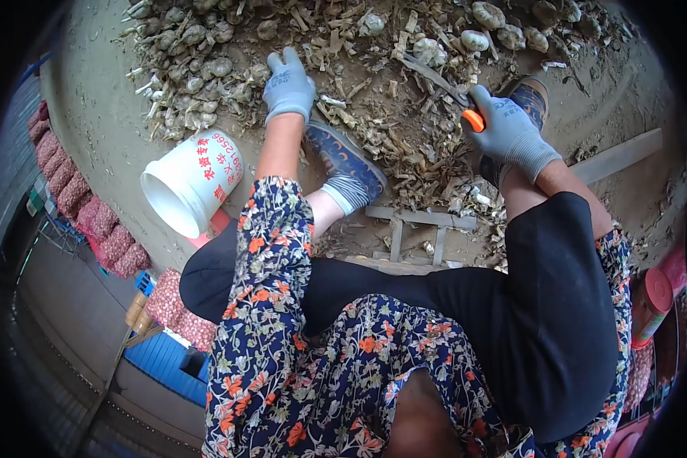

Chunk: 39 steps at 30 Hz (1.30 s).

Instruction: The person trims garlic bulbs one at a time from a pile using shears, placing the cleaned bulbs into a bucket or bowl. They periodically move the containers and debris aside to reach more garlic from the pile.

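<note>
Two gloved hands, head view. L hand [288, 85] lies palm down on the dirt ground [99, 114], fingers stretched flat & open, gripping nothing, just beside the pile of untrimmed garlic [191, 69] w/ stalks. R hand [509, 131] has its fingers closed tight round the orange-handled shears [443, 82], blades pointing up-left over the stalk scraps [389, 133]. Trimmed garlic bulbs [488, 23] lie beyond the shears, near the top edge. White bucket [191, 187] lies on its side, left of the L forearm. Patterned shoe [343, 164] sits btwn the arms.
</note>
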Motion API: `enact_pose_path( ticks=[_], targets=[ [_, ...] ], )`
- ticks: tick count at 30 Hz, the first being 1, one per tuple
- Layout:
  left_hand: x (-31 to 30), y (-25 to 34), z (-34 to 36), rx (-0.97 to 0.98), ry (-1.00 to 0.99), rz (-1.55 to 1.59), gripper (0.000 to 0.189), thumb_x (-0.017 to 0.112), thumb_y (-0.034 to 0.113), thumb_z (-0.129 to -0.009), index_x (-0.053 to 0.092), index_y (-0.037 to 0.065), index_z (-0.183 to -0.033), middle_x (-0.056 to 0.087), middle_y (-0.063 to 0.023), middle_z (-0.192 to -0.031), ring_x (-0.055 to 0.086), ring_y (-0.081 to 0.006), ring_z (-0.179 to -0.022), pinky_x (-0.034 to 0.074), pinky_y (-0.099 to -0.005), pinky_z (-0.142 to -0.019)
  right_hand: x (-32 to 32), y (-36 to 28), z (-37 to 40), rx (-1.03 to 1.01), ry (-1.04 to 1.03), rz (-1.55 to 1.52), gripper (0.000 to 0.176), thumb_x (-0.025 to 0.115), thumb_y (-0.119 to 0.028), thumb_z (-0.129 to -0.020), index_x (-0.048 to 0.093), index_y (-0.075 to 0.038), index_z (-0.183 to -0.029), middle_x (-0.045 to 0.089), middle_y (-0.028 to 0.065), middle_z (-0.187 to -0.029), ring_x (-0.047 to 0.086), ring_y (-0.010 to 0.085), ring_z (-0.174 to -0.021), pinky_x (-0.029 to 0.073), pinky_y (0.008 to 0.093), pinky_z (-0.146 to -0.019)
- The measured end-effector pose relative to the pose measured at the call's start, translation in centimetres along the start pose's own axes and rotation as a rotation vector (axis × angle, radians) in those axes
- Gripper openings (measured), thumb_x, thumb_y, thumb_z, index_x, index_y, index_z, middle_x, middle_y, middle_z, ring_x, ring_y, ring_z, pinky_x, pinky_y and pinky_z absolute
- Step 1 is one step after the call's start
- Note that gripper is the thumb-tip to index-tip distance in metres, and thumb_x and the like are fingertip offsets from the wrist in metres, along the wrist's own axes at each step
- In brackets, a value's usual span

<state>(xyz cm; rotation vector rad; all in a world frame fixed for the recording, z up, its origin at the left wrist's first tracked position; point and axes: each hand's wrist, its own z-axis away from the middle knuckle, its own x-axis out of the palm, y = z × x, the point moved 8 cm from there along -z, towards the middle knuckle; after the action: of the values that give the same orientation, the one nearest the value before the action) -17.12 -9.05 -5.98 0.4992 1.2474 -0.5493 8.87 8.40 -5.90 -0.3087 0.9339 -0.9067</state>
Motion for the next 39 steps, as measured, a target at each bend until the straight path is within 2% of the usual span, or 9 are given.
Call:
enact_pose_path(
  ticks=[2,6,7,9,11,16,19,27,39],
  targets=[
    [4.8,-4.6,-0.8,-0.273,-0.308,-0.315,0.045,0.061,0.018,-0.08,0.046,0.001,-0.119,0.044,-0.026,-0.126,0.059,-0.0385,-0.103,0.049,-0.0467,-0.084,0.1,0.4,0.0,0.037,-0.024,-0.008,0.034,0.057,-0.027,-0.084,0.042,-0.003,-0.102,0.063,0.0231,-0.083,0.062,0.0394,-0.085,0.048,0.0467,-0.072],
    [3.8,-5.5,-1.9,-0.259,-0.312,-0.13,0.053,0.067,0.014,-0.078,0.043,0.0,-0.122,0.06,-0.0216,-0.105,0.064,-0.0352,-0.092,0.053,-0.0428,-0.078,-0.4,0.5,0.1,-0.001,0.022,0.014,0.034,0.058,-0.026,-0.083,0.041,-0.004,-0.102,0.062,0.0224,-0.088,0.062,0.0382,-0.088,0.048,0.0459,-0.074],
    [5.0,-5.0,-1.0,-0.391,-0.307,0.738,0.054,0.068,0.005,-0.078,0.041,0.0,-0.124,0.063,-0.016,-0.095,0.066,-0.0265,-0.083,0.056,-0.0357,-0.069,-0.7,0.4,0.1,-0.016,0.04,0.019,0.034,0.059,-0.025,-0.083,0.041,-0.005,-0.103,0.062,0.022,-0.09,0.061,0.0379,-0.09,0.048,0.0454,-0.075],
    [1.1,1.5,0.9,-0.308,-0.384,1.531,0.052,0.063,-0.004,-0.078,0.041,0.002,-0.125,0.062,-0.0126,-0.099,0.065,-0.0211,-0.079,0.056,-0.0302,-0.066,-1.4,-0.1,0.3,-0.043,0.086,0.044,0.035,0.06,-0.025,-0.082,0.041,-0.005,-0.105,0.061,0.0214,-0.091,0.061,0.0373,-0.09,0.048,0.0448,-0.076],
    [-1.4,6.5,2.5,-0.138,-0.372,1.828,0.056,0.063,-0.005,-0.077,0.039,0.002,-0.127,0.06,-0.0147,-0.105,0.065,-0.0243,-0.082,0.057,-0.0339,-0.071,-2.7,-1.2,0.6,-0.11,0.214,0.078,0.041,0.061,-0.025,-0.081,0.041,-0.006,-0.112,0.06,0.0192,-0.093,0.061,0.0356,-0.091,0.048,0.0432,-0.077],
    [-1.9,11.5,4.1,-0.113,-0.341,1.804,0.06,0.062,-0.007,-0.073,0.039,-0.001,-0.129,0.06,-0.0134,-0.103,0.064,-0.0213,-0.083,0.056,-0.0317,-0.074,-4.6,-2.3,1.2,-0.099,0.288,0.176,0.049,0.061,-0.028,-0.081,0.04,-0.006,-0.12,0.059,0.0177,-0.096,0.06,0.0344,-0.092,0.047,0.0426,-0.077],
    [-3.3,12.4,4.3,-0.069,-0.201,1.408,0.058,0.066,-0.004,-0.068,0.047,-0.003,-0.123,0.059,-0.0069,-0.099,0.06,-0.0111,-0.083,0.051,-0.0229,-0.071,-4.3,-2.3,1.2,-0.084,0.267,0.265,0.058,0.062,-0.033,-0.081,0.036,-0.007,-0.126,0.057,0.0169,-0.1,0.059,0.0325,-0.095,0.044,0.0437,-0.082],
    [-2.3,12.9,4.1,-0.088,-0.315,1.466,0.063,0.068,-0.003,-0.067,0.044,-0.01,-0.124,0.06,-0.01,-0.101,0.061,-0.0122,-0.085,0.052,-0.0233,-0.071,-4.8,-1.8,1.7,-0.044,0.173,0.354,0.05,0.064,-0.029,-0.079,0.039,-0.007,-0.117,0.059,0.0171,-0.099,0.061,0.0316,-0.093,0.046,0.0436,-0.079],
    [-0.9,15.1,4.4,-0.037,-0.558,1.622,0.04,0.067,0.003,-0.074,0.053,-0.003,-0.112,0.065,-0.0087,-0.085,0.066,-0.0166,-0.069,0.054,-0.024,-0.057,-2.7,1.1,2.2,0.002,-0.033,0.146,0.043,0.063,-0.022,-0.078,0.039,-0.003,-0.108,0.064,0.0185,-0.09,0.065,0.0343,-0.084,0.051,0.0421,-0.069]
  ],
)
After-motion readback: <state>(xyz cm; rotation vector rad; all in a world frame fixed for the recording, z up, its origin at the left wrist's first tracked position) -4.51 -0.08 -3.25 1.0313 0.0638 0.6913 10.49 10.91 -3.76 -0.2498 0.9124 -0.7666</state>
